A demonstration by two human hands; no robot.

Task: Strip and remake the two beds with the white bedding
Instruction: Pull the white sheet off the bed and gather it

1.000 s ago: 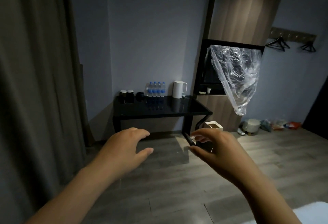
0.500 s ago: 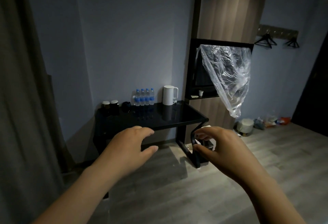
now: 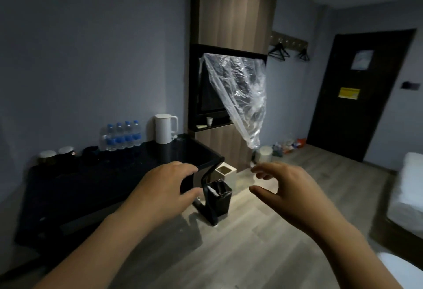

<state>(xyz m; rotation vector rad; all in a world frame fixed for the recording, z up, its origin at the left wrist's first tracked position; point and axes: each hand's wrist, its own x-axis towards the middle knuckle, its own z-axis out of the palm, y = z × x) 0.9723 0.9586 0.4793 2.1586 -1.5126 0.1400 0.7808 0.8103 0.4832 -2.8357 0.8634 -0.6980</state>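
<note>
A bed with white bedding shows only at the right edge of the view, and a second white patch sits at the bottom right corner. My left hand and my right hand are both raised in front of me over the floor, fingers loosely curved, holding nothing. Neither hand touches the bedding.
A black table stands at left with several water bottles, a white kettle and jars. A black bin and a white bin stand by its leg. Clear plastic hangs over a wall screen. A dark door is at right.
The view has swung to the right: the curtain has left the frame, and the door and the bed's white edge have come in. Both hands stay raised and empty.
</note>
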